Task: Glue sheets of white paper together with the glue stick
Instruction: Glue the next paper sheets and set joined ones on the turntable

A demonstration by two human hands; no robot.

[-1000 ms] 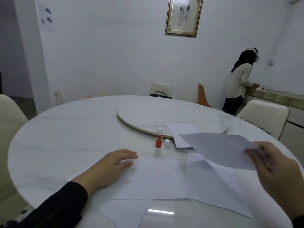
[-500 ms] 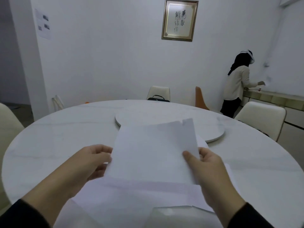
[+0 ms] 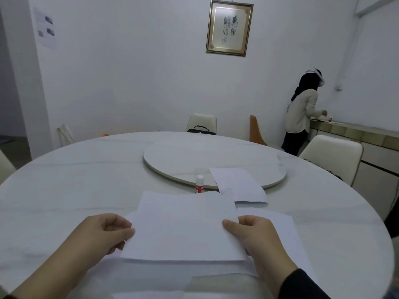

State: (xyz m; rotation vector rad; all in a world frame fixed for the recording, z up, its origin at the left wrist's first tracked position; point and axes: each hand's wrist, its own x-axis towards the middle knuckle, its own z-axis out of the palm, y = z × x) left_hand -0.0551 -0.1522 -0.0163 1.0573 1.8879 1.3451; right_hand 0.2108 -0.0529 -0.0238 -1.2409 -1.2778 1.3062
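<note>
A white sheet of paper (image 3: 183, 225) is held low over the table by both of my hands. My left hand (image 3: 103, 234) pinches its left edge and my right hand (image 3: 257, 236) pinches its right edge. Other white sheets (image 3: 287, 231) lie flat on the table under and to the right of it. A red and white glue stick (image 3: 199, 184) stands upright just beyond the held sheet, its lower part hidden by the paper. Another white sheet (image 3: 239, 186) lies to the right of the glue stick, partly on the turntable.
The round white marble table (image 3: 64, 190) carries a round turntable (image 3: 213, 162) at its centre. Cream chairs (image 3: 332, 156) stand around the table, one at the far side with a black bag (image 3: 201, 130). A person (image 3: 302, 113) stands at a counter at the back right.
The held sheet has come down from a raised, tilted position toward the sheets on the table, uncovering the glue stick. My left hand now pinches the sheet's left edge.
</note>
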